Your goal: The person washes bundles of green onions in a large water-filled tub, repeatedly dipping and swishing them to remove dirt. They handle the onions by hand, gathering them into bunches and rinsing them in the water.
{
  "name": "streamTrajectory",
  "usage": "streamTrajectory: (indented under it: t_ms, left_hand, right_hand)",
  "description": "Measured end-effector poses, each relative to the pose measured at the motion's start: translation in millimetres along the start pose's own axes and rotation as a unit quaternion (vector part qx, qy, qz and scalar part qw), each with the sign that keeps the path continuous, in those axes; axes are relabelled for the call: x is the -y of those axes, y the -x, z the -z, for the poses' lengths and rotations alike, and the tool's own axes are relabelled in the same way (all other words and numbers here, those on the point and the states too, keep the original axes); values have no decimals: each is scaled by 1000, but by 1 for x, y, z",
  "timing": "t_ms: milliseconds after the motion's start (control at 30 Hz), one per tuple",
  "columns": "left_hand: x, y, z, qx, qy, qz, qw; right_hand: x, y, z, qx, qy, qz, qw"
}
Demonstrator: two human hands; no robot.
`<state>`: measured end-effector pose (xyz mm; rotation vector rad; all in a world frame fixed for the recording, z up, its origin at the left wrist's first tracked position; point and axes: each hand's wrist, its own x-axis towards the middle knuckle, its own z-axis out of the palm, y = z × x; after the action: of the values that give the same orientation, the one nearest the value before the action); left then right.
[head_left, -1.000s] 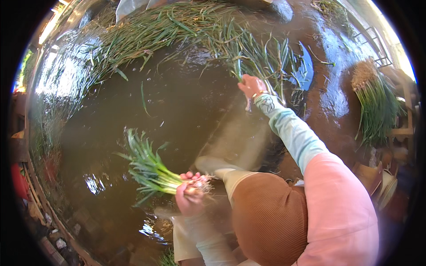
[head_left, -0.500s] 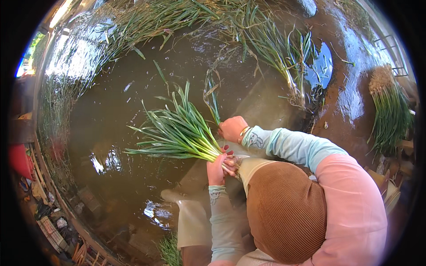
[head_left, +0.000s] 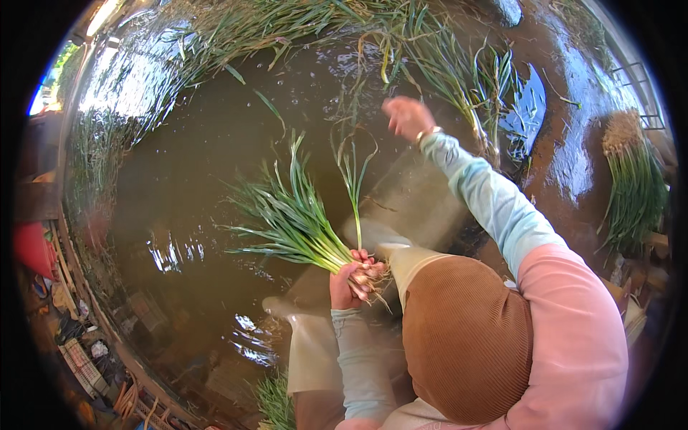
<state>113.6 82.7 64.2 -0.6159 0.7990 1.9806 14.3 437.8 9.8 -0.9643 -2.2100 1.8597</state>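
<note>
My left hand (head_left: 344, 285) is closed around a bunch of spring onions (head_left: 304, 228), its fingers near the pale bulbs and roots. The green leaves fan out to the upper left over muddy water. One separate spring onion (head_left: 354, 186) stands up beside the bunch, its lower end at my left fingertips and its thin leaves drooping. My right hand (head_left: 410, 118) is stretched out over the water at the upper right, slightly blurred, fingers apart and holding nothing I can see. It is nearest to a loose clump of spring onions (head_left: 466, 93).
Cut green leaves (head_left: 272, 29) float along the far side of the brown water (head_left: 193, 186). A tied bundle of spring onions (head_left: 634, 186) lies at the far right. Brown corduroy cloth (head_left: 466, 344) and a pale boot (head_left: 312, 351) are close below. Clutter lines the left edge.
My right hand has left the bunch and swung up and to the right. A single spring onion now stands at my left fingertips. The bunch has tipped slightly lower.
</note>
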Motion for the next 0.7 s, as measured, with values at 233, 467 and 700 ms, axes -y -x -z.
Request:
streamTrajectory:
  t_ms: [233, 467, 700]
  left_hand:
    - [-6, 1, 3, 26, -25, 1, 999]
    - [-7, 14, 9, -27, -108, 33, 993]
    - [-8, 21, 12, -23, -109, 43, 993]
  right_hand:
    - [-41, 62, -57, 178, 499, 297, 795]
    - [12, 34, -30, -63, 501, 241, 829]
    - [25, 20, -96, 388, 431, 387, 717]
